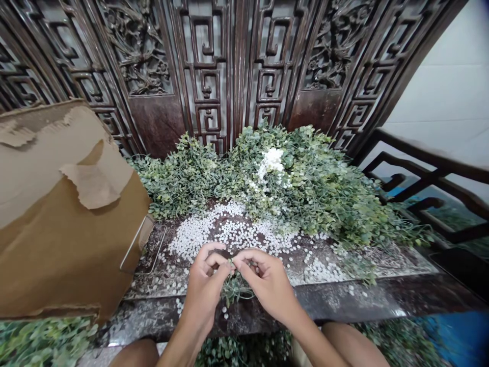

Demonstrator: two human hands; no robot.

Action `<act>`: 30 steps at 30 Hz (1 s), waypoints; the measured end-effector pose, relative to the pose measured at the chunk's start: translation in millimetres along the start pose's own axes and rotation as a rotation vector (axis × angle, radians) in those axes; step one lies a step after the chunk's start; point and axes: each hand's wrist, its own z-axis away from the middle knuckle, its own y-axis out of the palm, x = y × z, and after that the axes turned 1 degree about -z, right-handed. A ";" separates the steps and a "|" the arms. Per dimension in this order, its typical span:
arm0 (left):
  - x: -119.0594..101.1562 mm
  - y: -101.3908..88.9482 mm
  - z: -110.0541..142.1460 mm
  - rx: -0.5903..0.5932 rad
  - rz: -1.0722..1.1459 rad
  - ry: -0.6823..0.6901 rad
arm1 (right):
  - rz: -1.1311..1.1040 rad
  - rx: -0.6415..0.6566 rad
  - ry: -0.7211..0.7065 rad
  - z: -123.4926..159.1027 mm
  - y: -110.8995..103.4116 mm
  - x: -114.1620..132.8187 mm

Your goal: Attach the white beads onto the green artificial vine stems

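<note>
My left hand (208, 280) and my right hand (267, 283) meet over the front of the dark wooden seat (355, 295), thumbs and forefingers pinched together. Between the fingertips shows a small green bit of an artificial leaf sprig (236, 289), whose leaves hang just below my hands. Exactly how each fingertip grips it is hidden. Just beyond my fingers, many small white round pieces (194, 232) are scattered over the seat. Behind them rises a large heap of artificial greenery (324, 188), with a clump of white pieces (272, 160) on top.
A torn cardboard box (57, 244) stands at the left, a bent metal wire (132, 244) beside it. Carved wooden lattice (239, 66) backs the seat, and a wooden armrest (435, 173) is at the right. More greenery (42, 341) lies below the front edge.
</note>
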 end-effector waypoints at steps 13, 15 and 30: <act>-2.8 1.2 3.0 -0.001 0.066 -0.080 | -0.009 0.085 -0.030 -0.7 -6.0 2.4; -2.6 0.9 2.1 0.021 0.057 -0.089 | -0.109 0.079 0.038 -1.3 -4.5 -1.1; -10.5 5.6 23.1 0.987 -0.307 -0.238 | -1.222 -0.720 0.566 -27.7 -39.3 -19.1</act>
